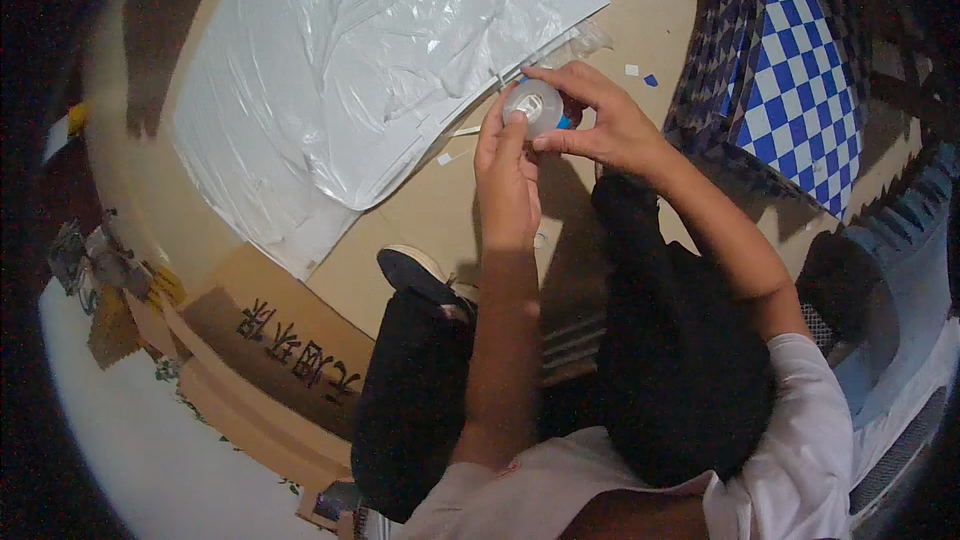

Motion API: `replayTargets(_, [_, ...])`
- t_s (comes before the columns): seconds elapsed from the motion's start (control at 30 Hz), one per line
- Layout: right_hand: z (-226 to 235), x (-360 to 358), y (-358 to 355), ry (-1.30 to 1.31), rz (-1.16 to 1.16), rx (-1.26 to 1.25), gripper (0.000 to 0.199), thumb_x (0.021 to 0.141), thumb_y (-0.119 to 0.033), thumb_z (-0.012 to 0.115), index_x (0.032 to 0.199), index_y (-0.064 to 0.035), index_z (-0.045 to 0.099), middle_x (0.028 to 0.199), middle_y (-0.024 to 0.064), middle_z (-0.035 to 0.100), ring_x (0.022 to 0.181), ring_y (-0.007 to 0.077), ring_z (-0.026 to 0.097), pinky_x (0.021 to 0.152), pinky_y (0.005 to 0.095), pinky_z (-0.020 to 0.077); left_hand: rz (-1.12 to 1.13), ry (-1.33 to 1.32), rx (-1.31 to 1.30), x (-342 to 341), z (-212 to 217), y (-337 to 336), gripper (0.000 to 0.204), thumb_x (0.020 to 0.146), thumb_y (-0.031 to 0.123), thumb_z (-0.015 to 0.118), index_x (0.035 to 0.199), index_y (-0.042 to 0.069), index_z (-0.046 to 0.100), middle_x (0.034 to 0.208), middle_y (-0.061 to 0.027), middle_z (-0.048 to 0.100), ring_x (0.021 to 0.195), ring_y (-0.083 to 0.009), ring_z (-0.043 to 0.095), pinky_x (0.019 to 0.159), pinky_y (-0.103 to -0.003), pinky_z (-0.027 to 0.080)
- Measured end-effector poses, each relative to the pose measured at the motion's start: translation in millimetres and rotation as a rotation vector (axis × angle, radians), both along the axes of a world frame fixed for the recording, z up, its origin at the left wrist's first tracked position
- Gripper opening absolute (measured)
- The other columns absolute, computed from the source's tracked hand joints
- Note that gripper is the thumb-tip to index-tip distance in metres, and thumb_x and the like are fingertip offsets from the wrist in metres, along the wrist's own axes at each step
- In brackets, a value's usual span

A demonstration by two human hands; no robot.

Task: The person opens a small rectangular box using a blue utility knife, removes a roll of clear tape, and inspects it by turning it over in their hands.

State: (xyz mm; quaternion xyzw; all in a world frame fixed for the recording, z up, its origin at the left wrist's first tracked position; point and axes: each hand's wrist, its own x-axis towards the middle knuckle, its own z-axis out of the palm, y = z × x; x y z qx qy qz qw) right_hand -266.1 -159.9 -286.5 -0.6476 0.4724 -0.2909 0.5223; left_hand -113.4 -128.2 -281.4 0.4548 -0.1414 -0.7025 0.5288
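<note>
Tape roll (pixel 537 106), small and clear, pinched between both hands above the floor, near the corner of the white sheets. Half hidden by fingertips; loose end too small to make out. Core pale and translucent, with a bit of blue (pixel 565 123) showing just under it, unclear whether part of the roll or something behind.

Right hand (pixel 600 120) wrapped around the roll from the far side, thumb below and fingers arched over the top, grip closed on it. Left hand (pixel 507 165) raised from below, thumb and forefinger pressed to the near face of the roll, grip narrow and touching it as well.

Seated on a tan floor (pixel 440 210), legs in dark trousers (pixel 660 360) crossed beneath the forearms, one dark shoe with pale sole (pixel 415 270) poking out to the left. Pale sleeves cut off at the lower edge.

White sheets (pixel 290 130) spread across the floor ahead, topped by crumpled clear plastic film (pixel 400 30). Small white scraps (pixel 445 157) scattered by the sheets' edge, more white and blue bits (pixel 640 74) past the right hand. Blue-and-white chequered board (pixel 800 90) at the right, partly in shadow. Brown cardboard box (pixel 270 360) at lower left, printed lettering on its side, edges bent by the lens. Corners of the view lost in black.
</note>
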Motion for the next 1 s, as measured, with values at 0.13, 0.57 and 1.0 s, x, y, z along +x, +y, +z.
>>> replayTargets(0.13, [25, -4, 0, -0.12, -0.043, 0.094, 0.065, 0.082, -0.02, 0.073, 0.14, -0.0115, 0.046, 0.097, 0.0029, 0.05, 0.078, 0.0113, 0.047, 0.072, 0.0238, 0.0431, -0.079, -0.027, 0.01, 3, 23, -7, 0.042, 0.095, 0.019, 0.053, 0.13, -0.004, 0.049, 0.109, -0.012, 0.062, 0.095, -0.0166, 0.062, 0.07, -0.027, 0.052])
replayTargets(0.57, [158, 15, -12, -0.277, -0.034, 0.156, 0.039, 0.097, -0.025, 0.043, 0.125, -0.0047, 0.061, 0.076, 0.0009, 0.059, 0.067, 0.0091, 0.048, 0.065, 0.023, 0.042, 0.036, -0.011, 0.127, 13, 170, -2, 0.03, 0.087, 0.029, 0.065, 0.098, 0.001, 0.058, 0.078, -0.0115, 0.065, 0.065, -0.0175, 0.065, 0.05, -0.021, 0.049])
replayTargets(1.0, [321, 70, 55, -0.492, 0.041, 0.023, 0.031, 0.086, -0.018, 0.067, 0.114, -0.0053, 0.062, 0.098, 0.003, 0.064, 0.083, 0.01, 0.057, 0.07, 0.0245, 0.0461, 0.022, -0.58, -0.618, 70, 321, 72, 0.044, 0.097, 0.015, 0.052, 0.138, 0.005, 0.039, 0.114, -0.0141, 0.062, 0.097, -0.0196, 0.064, 0.081, -0.031, 0.055])
